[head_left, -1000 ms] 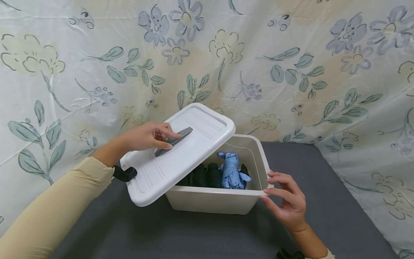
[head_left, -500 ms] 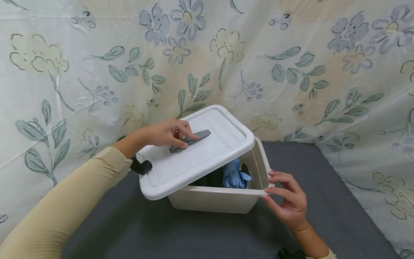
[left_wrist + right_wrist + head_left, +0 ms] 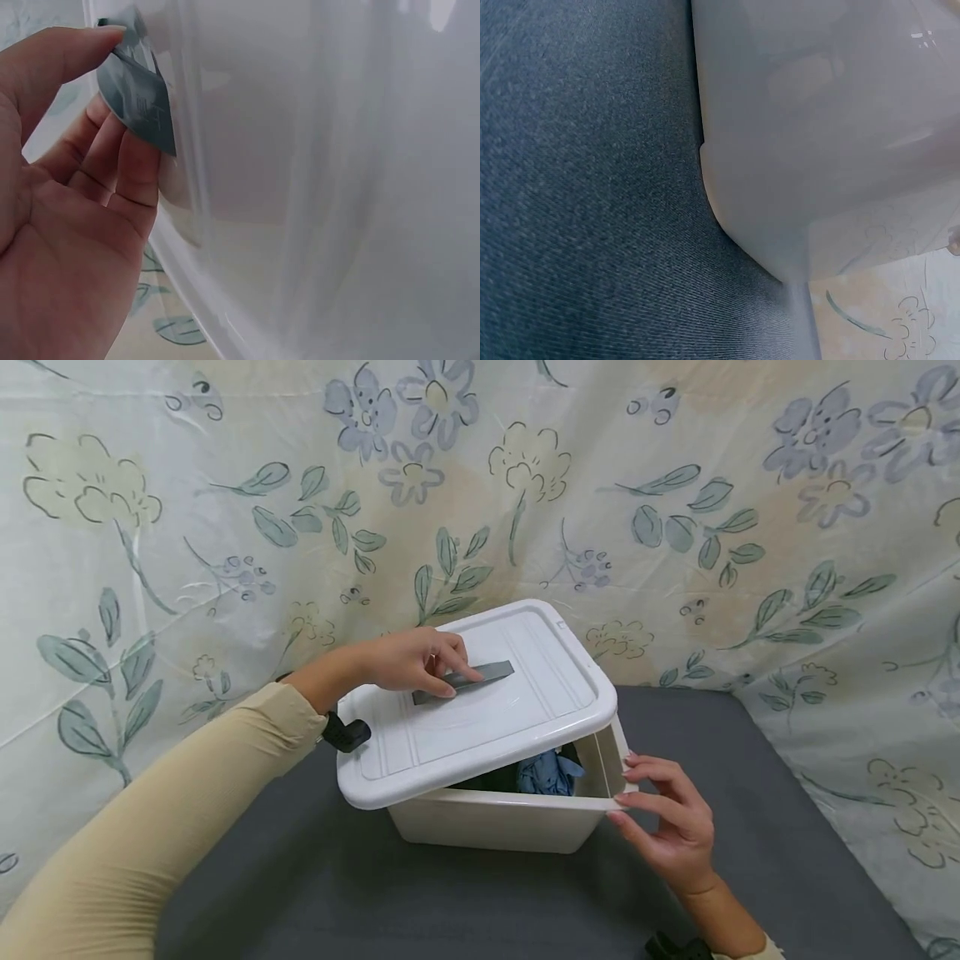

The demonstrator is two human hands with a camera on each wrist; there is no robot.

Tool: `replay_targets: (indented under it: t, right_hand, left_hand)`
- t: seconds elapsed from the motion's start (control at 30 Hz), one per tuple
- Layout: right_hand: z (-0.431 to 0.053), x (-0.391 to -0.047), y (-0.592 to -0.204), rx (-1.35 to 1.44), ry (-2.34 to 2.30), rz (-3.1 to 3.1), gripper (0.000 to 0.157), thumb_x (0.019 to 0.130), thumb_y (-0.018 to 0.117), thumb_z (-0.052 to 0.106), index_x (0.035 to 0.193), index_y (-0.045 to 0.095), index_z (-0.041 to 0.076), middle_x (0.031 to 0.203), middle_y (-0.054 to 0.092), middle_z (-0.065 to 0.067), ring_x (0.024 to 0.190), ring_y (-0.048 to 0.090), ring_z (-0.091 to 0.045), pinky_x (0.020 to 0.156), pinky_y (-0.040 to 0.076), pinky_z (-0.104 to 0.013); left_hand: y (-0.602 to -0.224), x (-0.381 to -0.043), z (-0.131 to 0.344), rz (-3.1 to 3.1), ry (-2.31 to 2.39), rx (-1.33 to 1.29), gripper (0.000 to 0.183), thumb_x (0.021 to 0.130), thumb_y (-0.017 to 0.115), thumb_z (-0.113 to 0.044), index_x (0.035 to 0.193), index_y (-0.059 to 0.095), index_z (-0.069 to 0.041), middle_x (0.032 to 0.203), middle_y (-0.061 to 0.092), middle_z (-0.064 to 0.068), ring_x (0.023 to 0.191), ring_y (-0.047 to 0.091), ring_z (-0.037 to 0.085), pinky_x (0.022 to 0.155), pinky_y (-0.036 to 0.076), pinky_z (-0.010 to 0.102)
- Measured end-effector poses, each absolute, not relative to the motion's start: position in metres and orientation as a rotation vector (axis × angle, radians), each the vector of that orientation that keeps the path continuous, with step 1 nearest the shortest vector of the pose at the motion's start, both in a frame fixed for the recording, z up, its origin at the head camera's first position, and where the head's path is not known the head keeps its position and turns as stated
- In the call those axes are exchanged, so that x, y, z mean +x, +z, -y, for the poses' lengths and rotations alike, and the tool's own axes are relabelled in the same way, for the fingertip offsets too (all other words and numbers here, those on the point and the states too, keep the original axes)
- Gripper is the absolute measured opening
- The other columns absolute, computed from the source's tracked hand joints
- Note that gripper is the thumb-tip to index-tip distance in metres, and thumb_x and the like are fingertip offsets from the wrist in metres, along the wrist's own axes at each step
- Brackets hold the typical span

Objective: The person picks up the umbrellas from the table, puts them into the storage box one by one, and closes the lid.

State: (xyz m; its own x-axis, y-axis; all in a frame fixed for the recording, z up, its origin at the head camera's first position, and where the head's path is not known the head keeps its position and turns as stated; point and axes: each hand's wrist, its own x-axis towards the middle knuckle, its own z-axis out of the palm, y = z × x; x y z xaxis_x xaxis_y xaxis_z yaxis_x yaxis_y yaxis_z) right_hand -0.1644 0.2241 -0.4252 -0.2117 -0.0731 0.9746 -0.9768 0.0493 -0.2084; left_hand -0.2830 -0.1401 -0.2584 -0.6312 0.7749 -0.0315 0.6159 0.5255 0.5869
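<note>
A white lid (image 3: 543,681) is tilted over the cream plastic box (image 3: 491,822) in the head view, covering its left and back parts. My left hand (image 3: 420,660) grips the lid's grey handle (image 3: 495,672); in the left wrist view the thumb and fingers (image 3: 139,161) close round that handle (image 3: 139,101). At the front right corner, my right hand (image 3: 671,827) pinches the box's rim between thumb and fingers. Through the gap shows a crumpled blue bundle (image 3: 547,774) beside dark green things (image 3: 495,778). The right wrist view shows mostly the box's outer wall (image 3: 780,165).
The box stands on a dark grey cloth-covered table (image 3: 480,902). A floral curtain (image 3: 675,527) hangs close behind and along the right side. A black strap (image 3: 347,732) sits on the left wrist.
My left hand has carried the lid to the right and lowered its left end, covering more of the box. The right hand has stayed at the rim.
</note>
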Motion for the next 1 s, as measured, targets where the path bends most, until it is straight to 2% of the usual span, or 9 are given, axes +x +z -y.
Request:
replay_targets:
  t: [0.4, 0.67, 1.0]
  right_hand:
    - [-0.228, -0.169, -0.432, 1.158, 1.323, 1.432, 0.020, 0.079, 0.087, 0.004, 0.085, 0.076, -0.011, 0.104, 0.065, -0.030, 0.116, 0.064, -0.035, 0.111, 0.050, -0.035]
    - [-0.226, -0.169, -0.430, 1.210, 1.407, 1.352, 0.019, 0.077, 0.086, -0.004, 0.085, 0.074, -0.016, 0.105, 0.065, -0.032, 0.117, 0.064, -0.039, 0.110, 0.051, -0.038]
    - [-0.230, -0.169, -0.430, 1.202, 1.458, 1.345, 0.021, 0.074, 0.087, -0.007, 0.085, 0.073, -0.018, 0.106, 0.067, -0.032, 0.117, 0.064, -0.038, 0.107, 0.054, -0.034]
  left_hand:
    - [-0.256, -0.285, 0.127, -2.430, 0.668, 1.229, 0.037, 0.093, 0.074, -0.008, 0.129, 0.073, -0.018, 0.111, 0.062, 0.004, 0.082, 0.051, 0.020, 0.071, 0.045, 0.026]
    - [-0.257, -0.290, 0.119, -2.407, 0.612, 1.284, 0.038, 0.093, 0.074, -0.007, 0.130, 0.073, -0.018, 0.110, 0.063, 0.003, 0.083, 0.051, 0.019, 0.074, 0.045, 0.027]
    - [-0.257, -0.290, 0.111, -2.379, 0.589, 1.278, 0.038, 0.093, 0.073, -0.007, 0.129, 0.073, -0.018, 0.113, 0.064, 0.003, 0.086, 0.053, 0.019, 0.077, 0.046, 0.028]
